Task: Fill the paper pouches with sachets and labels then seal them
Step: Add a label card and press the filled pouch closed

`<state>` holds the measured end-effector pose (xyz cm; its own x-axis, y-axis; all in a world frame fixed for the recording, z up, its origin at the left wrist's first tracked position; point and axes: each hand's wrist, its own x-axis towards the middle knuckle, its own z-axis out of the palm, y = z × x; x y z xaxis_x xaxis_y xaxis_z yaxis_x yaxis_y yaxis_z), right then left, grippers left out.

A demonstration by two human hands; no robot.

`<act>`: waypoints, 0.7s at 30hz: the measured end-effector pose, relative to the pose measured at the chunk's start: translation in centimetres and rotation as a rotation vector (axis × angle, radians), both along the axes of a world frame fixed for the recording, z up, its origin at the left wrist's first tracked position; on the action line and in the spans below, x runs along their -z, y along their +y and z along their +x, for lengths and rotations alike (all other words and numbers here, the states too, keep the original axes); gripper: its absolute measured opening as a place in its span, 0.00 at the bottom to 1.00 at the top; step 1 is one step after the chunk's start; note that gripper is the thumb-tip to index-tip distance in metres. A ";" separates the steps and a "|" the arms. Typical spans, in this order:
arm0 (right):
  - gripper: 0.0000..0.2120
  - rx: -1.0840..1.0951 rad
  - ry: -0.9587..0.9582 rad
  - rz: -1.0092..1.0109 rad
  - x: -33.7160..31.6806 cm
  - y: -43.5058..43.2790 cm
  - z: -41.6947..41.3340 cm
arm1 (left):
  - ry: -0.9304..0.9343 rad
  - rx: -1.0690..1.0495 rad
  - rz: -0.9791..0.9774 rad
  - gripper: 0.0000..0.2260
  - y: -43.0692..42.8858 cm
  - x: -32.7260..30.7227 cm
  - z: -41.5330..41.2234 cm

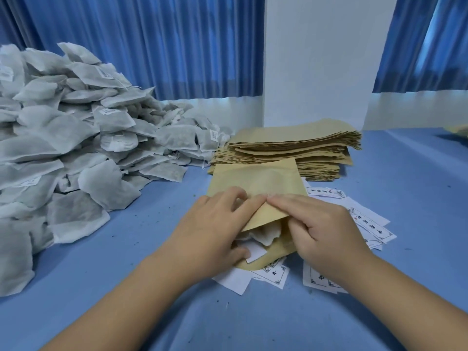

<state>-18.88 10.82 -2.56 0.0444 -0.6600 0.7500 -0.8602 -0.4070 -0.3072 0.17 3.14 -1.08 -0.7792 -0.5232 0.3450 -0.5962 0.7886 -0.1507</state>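
Observation:
A tan paper pouch (255, 181) lies on the blue table in front of me, its mouth toward me. A grey-white sachet (263, 235) sticks out of the mouth, with a white label (254, 252) beside it. My left hand (215, 229) pinches the pouch's upper flap near its middle, thumb by the label. My right hand (321, 231) pinches the same flap edge from the right, fingertips meeting the left hand's. Both hands hold the mouth open.
A big heap of sachets (63, 148) fills the left side. A stack of empty pouches (291, 150) stands behind the held one. Printed labels (367, 224) are scattered at the right and under the pouch. A white pillar (316, 59) and blue curtains rise behind.

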 end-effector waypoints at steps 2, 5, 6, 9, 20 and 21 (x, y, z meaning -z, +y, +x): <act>0.23 0.001 -0.058 0.059 0.0 0.0 -0.2 | -0.035 0.018 0.003 0.44 -0.5 0.3 0.1; 0.24 -0.001 -0.101 0.118 -0.1 0.0 -0.4 | -0.026 0.068 0.041 0.46 -0.9 -0.1 0.4; 0.24 -0.004 -0.103 0.124 -0.2 0.0 -0.4 | -0.026 0.071 0.039 0.47 -0.9 -0.2 0.4; 0.24 -0.008 -0.125 0.124 -0.2 -0.1 -0.4 | -0.044 0.037 -0.021 0.49 -0.9 -0.3 0.0; 0.25 -0.049 -0.146 0.139 -0.3 0.0 -0.2 | -0.006 -0.217 -0.321 0.25 0.5 0.5 -3.7; 0.26 -0.055 -0.143 0.144 -0.3 0.0 -0.3 | 0.004 -0.243 -0.347 0.21 0.5 0.7 -4.0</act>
<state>-19.16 10.86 -2.26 -0.0167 -0.7606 0.6490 -0.7812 -0.3952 -0.4832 -3.82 3.62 -1.74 -0.6462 -0.5437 0.5356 -0.7594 0.5283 -0.3798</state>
